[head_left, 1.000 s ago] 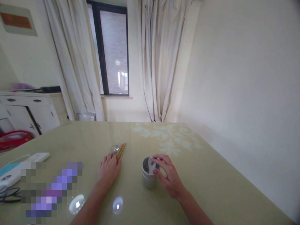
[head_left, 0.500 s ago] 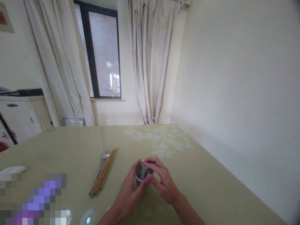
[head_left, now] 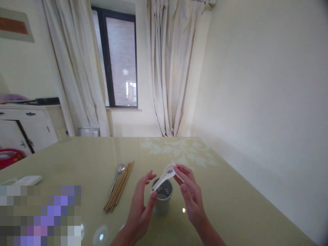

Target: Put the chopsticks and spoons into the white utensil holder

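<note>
Holding the spoon by its bowl, the right hand extends from the worktop's near edge, palm turned inward, thumb dropped away from the forefinger. Its grip is closed only at the fingers meeting the bowl. The spoon slants above the cup, its handle end by the left thumb. The left hand curves beside the cup, forefinger raised, with a wide gap between thumb and fingers; whether the thumb touches the handle cannot be told.

The cup stands upright toward the near edge of the glossy worktop. Left of it lie the chopsticks in a bundle, the metal spoon close along their left side. A pale leaf pattern marks the far right corner; a blurred patch covers the near left one. Beyond the far edge are a dark-framed window, curtains and a white cabinet.
</note>
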Available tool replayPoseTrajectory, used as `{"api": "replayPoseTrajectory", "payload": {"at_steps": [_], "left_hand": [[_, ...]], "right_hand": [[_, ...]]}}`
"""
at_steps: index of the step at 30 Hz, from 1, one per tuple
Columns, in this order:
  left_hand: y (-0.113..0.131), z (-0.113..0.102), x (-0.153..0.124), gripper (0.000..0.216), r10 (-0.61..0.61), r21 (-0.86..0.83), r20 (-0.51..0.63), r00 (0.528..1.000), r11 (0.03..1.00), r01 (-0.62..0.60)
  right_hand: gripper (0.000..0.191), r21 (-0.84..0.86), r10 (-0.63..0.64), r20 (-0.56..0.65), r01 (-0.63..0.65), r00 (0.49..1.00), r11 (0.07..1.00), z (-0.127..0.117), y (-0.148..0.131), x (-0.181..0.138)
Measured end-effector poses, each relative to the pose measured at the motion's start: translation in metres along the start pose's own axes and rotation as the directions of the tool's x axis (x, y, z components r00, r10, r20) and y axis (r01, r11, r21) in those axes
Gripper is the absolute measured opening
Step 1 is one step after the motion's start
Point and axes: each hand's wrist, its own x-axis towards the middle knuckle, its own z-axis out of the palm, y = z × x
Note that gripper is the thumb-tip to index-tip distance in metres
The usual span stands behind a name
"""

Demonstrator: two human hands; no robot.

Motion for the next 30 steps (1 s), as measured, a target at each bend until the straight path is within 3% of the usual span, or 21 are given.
{"api": "replayPoseTrajectory", "payload": {"at_steps": [4,6,10,13,17,19,22,25,30], "left_hand": [[0.004,-0.002,0.007,0.038,0.072,0.069,0.011,0.997,0.995,-0.072],[0.004,-0.002,0.008,0.035,0.125,0.090,0.025,0.992,0.988,-0.127],[0.007,-0.001,0.009,0.034,0.203,0.157,-0.052,0.978,0.969,-0.193],[0.007,-0.005,0.015,0.034,0.151,0.145,-0.073,0.986,0.980,-0.140],[-0.014,-0.022,0.036,0.037,-0.034,0.194,-0.161,0.986,0.979,0.065],[-0.032,-0.033,0.045,0.034,-0.140,0.320,-0.168,0.976,0.929,0.188],[-0.055,-0.046,0.049,0.035,-0.263,0.570,-0.155,0.952,0.763,0.304],[-0.065,-0.050,0.044,0.037,-0.329,0.735,-0.107,0.938,0.609,0.297],[-0.064,-0.049,0.039,0.038,-0.307,0.842,-0.065,0.950,0.494,0.217]], "right_hand": [[0.050,-0.020,0.011,0.107,-0.009,0.994,1.000,0.009,-0.003,-0.009],[0.052,-0.046,0.007,0.142,0.000,0.990,0.999,0.011,-0.002,-0.013],[0.058,-0.043,-0.026,0.202,0.035,0.979,0.998,0.010,0.003,-0.016],[0.057,-0.121,-0.038,0.217,0.065,0.975,0.991,0.009,0.008,-0.014],[0.051,-0.330,0.000,0.147,0.048,0.989,0.943,0.006,0.020,-0.007],[0.049,-0.373,0.047,0.109,-0.003,0.993,0.928,0.004,0.027,-0.005],[0.050,-0.385,0.103,0.095,-0.059,0.990,0.921,0.003,0.038,-0.003],[0.050,-0.377,0.132,0.112,-0.081,0.985,0.922,0.002,0.042,-0.004],[0.051,-0.369,0.147,0.133,-0.089,0.980,0.925,0.001,0.042,-0.004]]}}
